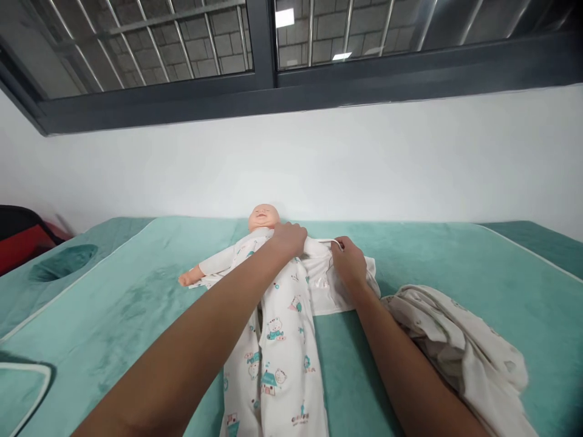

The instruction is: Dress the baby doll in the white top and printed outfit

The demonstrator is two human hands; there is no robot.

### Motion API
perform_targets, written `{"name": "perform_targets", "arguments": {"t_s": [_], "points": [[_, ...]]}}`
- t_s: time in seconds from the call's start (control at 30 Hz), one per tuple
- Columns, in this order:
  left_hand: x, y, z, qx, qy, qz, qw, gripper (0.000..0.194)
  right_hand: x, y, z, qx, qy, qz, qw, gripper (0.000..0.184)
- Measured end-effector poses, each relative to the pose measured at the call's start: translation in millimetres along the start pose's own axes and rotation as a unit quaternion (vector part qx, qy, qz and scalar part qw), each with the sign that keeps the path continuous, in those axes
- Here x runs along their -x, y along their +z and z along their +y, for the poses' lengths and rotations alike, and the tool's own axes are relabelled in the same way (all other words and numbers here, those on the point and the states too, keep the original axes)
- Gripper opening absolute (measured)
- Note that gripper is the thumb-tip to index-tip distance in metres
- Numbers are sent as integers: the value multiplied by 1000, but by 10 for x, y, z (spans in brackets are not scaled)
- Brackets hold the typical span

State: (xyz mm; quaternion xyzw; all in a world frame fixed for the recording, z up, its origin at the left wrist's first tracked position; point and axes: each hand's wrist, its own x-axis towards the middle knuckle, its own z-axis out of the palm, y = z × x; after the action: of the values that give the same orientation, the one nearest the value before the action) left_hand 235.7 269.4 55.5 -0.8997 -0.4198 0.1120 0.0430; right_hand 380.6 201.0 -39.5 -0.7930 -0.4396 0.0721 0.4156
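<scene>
A baby doll [264, 215] lies on its back, its head toward the wall. It wears white baby pants [282, 340] printed with small animals and houses, and a white top [223, 260]. My left hand [290, 238] is closed at the doll's shoulder on the right side of the picture; its fingertips are partly hidden, and it seems to grip the doll's sleeved arm. To its right, my right hand [350, 262] pinches the edge of a white baby garment [325, 288] spread beside the doll. The doll's other arm [194, 276] stretches out to the left, hand bare.
A crumpled white cloth [455, 340] lies to the right, by my right forearm. Everything rests on a green padded bed [113, 291] with a face hole [64, 262] at the left. A red and black item [22, 240] stands at the left edge. Behind are a white wall [319, 164] and a barred window.
</scene>
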Motion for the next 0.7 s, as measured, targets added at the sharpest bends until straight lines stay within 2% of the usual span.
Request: {"name": "perform_targets", "arguments": {"t_s": [0.33,0.53,0.63,0.7], "points": [[332,-206,-269,6,-44,11,999,36,-103,62,142,-145,33,33,988,23],[370,-135,-368,15,-55,33,998,36,-148,88,226,-249,38,30,967,19],[349,-70,-352,19,-51,42,998,37,-126,101,196,-319,37,19,947,26],[317,-30,-304,23,-45,45,998,37,-100,88,149,-382,44,17,923,31]]}}
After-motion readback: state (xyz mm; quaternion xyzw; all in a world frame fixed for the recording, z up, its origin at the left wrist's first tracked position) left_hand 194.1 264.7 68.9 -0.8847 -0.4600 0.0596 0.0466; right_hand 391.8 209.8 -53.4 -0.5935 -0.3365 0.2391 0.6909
